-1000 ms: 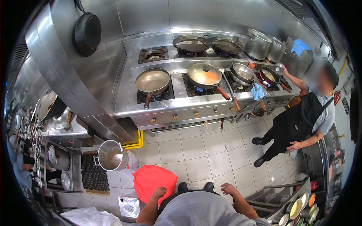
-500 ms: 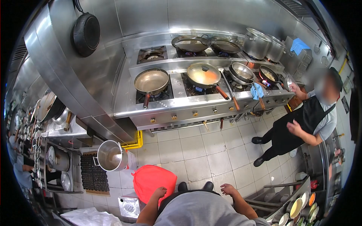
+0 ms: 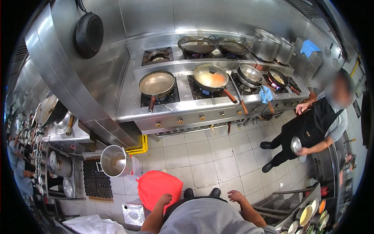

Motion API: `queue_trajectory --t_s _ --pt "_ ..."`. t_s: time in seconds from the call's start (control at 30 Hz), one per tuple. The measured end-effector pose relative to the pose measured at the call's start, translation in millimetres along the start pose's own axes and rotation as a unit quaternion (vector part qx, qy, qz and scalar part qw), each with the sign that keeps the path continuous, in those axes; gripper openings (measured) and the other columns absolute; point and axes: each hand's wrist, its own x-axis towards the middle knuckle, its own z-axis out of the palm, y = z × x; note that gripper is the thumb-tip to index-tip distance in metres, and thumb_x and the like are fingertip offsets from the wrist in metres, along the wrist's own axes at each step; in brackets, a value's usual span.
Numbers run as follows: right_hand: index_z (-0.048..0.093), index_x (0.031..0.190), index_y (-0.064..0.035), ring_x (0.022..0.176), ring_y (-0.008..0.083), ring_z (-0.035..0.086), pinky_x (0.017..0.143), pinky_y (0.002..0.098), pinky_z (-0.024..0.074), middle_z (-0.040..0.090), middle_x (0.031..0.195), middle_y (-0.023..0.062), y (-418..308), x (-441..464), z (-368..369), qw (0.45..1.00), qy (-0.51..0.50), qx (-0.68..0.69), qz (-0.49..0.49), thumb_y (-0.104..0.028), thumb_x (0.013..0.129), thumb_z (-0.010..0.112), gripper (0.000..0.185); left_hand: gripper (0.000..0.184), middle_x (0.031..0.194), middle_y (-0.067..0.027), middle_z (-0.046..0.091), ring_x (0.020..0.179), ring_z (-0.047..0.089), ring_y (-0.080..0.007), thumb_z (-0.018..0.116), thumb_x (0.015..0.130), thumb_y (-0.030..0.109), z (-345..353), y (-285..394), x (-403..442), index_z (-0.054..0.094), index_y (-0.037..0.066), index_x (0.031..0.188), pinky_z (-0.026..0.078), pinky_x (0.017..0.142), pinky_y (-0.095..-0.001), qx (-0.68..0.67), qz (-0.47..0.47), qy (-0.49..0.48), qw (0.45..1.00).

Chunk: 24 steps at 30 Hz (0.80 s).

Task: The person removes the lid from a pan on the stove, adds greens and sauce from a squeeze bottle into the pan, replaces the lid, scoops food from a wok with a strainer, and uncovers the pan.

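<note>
My left hand (image 3: pixel 166 199) hangs by my side at the bottom of the view, its fingers loosely curled and nothing seen in it. It is nearest to a red bag-like cover (image 3: pixel 159 189), which lies just behind it. On the other side of my body, my right hand (image 3: pixel 235 195) hangs over the tiled floor with relaxed, slightly parted fingers, holding nothing. In front of me is a steel stove (image 3: pixel 187 112). On it stand a bare frying pan (image 3: pixel 157 84), a pan under a glass lid (image 3: pixel 210 76) and stacked pans (image 3: pixel 250 75).
A co-worker in a black apron (image 3: pixel 307 124) stands at the right, holding a shiny metal bowl (image 3: pixel 296 144). A large steel pot (image 3: pixel 115 161) and a black mat (image 3: pixel 97 178) are on the left. A flame burns under a small pan (image 3: pixel 277 78). Food containers (image 3: pixel 306 215) line the lower right.
The co-worker has turned and brought the metal bowl down from near the stove to waist height, while the other hand rises toward the stove. My hands have not moved.
</note>
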Motion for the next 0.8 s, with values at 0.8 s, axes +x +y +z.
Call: queue_trajectory --t_s 0.8 --pt "0.053 0.111 -0.0042 0.063 0.0155 0.059 0.05 0.0276 0.0484 0.061 0.079 0.009 -2.6 -4.1 -3.8 1.0 0.002 0.005 -0.006 -0.012 0.076 0.057 0.036 0.019 0.063 -0.0051 0.056 0.049 0.052 -0.0145 0.053 0.08 0.022 -3.4 1.6 6.6 0.057 0.003 0.08 0.044 0.044 -0.0298 -0.004 0.024 -0.002 1.0"
